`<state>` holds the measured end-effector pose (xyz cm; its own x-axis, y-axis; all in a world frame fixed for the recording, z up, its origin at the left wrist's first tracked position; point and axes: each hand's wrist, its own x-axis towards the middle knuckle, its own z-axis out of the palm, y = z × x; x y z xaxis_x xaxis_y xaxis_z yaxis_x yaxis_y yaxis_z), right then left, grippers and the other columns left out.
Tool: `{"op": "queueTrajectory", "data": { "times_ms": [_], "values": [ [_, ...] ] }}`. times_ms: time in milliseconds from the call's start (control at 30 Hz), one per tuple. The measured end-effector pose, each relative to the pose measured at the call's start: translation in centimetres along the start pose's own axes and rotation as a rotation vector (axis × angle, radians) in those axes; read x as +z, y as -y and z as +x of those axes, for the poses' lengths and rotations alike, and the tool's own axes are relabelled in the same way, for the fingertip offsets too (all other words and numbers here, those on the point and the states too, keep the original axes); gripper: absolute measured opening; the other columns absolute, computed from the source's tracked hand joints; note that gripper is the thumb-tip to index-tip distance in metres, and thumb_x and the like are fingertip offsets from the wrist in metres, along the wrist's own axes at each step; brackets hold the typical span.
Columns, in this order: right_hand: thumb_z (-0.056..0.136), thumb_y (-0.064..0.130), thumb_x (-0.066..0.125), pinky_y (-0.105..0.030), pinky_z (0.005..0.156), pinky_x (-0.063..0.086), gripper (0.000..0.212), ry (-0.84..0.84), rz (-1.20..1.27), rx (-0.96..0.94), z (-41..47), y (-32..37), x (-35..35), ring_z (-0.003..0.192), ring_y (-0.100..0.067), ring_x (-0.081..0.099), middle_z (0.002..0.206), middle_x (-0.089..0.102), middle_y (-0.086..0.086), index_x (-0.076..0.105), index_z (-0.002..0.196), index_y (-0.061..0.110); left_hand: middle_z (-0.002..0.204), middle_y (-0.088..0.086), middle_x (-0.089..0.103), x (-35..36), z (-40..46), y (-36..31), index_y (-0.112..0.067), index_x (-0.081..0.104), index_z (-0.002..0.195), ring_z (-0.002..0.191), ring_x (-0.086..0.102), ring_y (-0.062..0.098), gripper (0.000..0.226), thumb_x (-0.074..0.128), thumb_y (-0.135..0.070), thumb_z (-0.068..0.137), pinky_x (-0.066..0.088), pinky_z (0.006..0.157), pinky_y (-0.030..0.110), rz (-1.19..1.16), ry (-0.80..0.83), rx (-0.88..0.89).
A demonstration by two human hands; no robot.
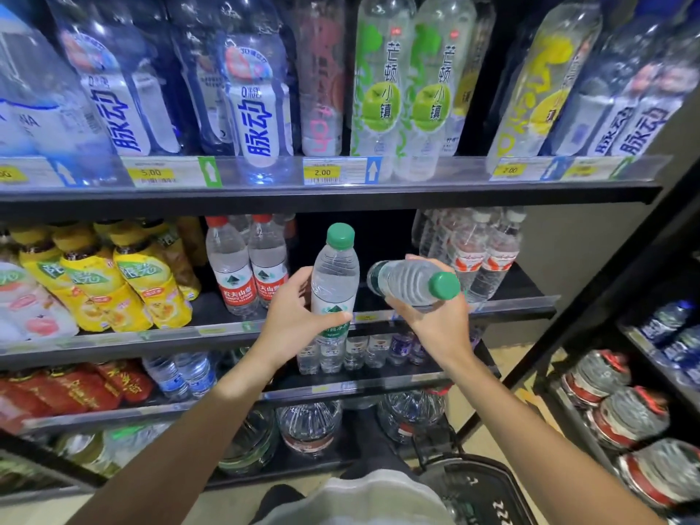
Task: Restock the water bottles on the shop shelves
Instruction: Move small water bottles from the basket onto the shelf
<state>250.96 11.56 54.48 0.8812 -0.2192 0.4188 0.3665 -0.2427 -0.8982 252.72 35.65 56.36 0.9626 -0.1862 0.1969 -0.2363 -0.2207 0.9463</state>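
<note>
My left hand (293,320) grips an upright green-capped water bottle (335,274) by its lower body, in front of the middle shelf (503,303). My right hand (435,316) holds a second green-capped bottle (411,280) lying sideways, cap pointing right, bottom pointing toward the shelf. Both bottles hover before a dark gap on that shelf, between two red-capped, red-labelled water bottles (246,267) on the left and a group of clear bottles with red-and-white labels (477,255) on the right.
Yellow-labelled drinks (110,278) fill the middle shelf's left side. Tall flavoured-water bottles (382,81) stand on the top shelf with price tags (327,172) below. Small bottles and large jugs (308,426) fill the lower shelves. A black basket (477,490) sits on the floor at the right.
</note>
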Motion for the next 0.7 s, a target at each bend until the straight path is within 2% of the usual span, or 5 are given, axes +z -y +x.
{"op": "queueTrajectory", "data": {
  "times_ms": [167,367,467,567,700],
  "values": [
    [0.075,0.026,0.091,-0.017,0.099,0.051,0.061,0.027,-0.108,0.071,4.2,-3.1,1.2,0.113,-0.001,0.066,0.118,0.070,0.019,0.058,0.126,0.028,0.117,-0.015,0.073,-0.1,0.7,-0.3,-0.036,0.062,0.120,0.110,0.069,0.006,0.067,0.095,-0.021,0.063,0.054,0.100,0.036,0.011,-0.032,0.035],
    [0.078,0.025,0.089,-0.015,0.082,0.055,0.037,0.113,-0.190,0.171,7.7,-5.9,1.9,0.097,0.001,0.071,0.101,0.074,0.017,0.063,0.103,0.032,0.120,-0.016,0.071,-0.6,1.4,-0.2,-0.037,0.059,0.124,0.113,0.067,0.005,0.071,0.095,-0.024,0.064,0.055,0.100,0.037,0.029,-0.025,0.075],
    [0.084,0.028,0.084,-0.024,0.091,0.056,0.034,0.211,-0.240,0.219,9.7,-6.4,1.8,0.104,-0.007,0.071,0.108,0.074,0.009,0.068,0.112,0.019,0.120,-0.017,0.070,-0.5,1.7,0.2,-0.040,0.059,0.124,0.114,0.067,0.005,0.071,0.095,-0.023,0.065,0.054,0.102,0.038,0.033,-0.043,0.101],
    [0.092,0.033,0.076,-0.038,0.103,0.053,0.047,0.391,-0.355,0.212,11.2,-6.0,1.7,0.117,-0.019,0.067,0.123,0.073,-0.006,0.066,0.129,0.006,0.121,-0.018,0.070,-0.2,2.0,0.6,-0.044,0.058,0.123,0.115,0.066,0.005,0.070,0.094,-0.023,0.067,0.052,0.102,0.036,0.048,-0.049,0.147],
    [0.095,0.038,0.070,-0.033,0.101,0.049,0.055,0.410,-0.439,0.201,10.7,-6.9,1.3,0.122,-0.021,0.061,0.133,0.065,-0.008,0.056,0.135,0.003,0.122,-0.021,0.066,0.6,3.4,1.2,-0.048,0.054,0.122,0.117,0.062,0.002,0.071,0.094,-0.031,0.066,0.049,0.101,0.025,0.112,-0.058,0.212]
  ]
}}
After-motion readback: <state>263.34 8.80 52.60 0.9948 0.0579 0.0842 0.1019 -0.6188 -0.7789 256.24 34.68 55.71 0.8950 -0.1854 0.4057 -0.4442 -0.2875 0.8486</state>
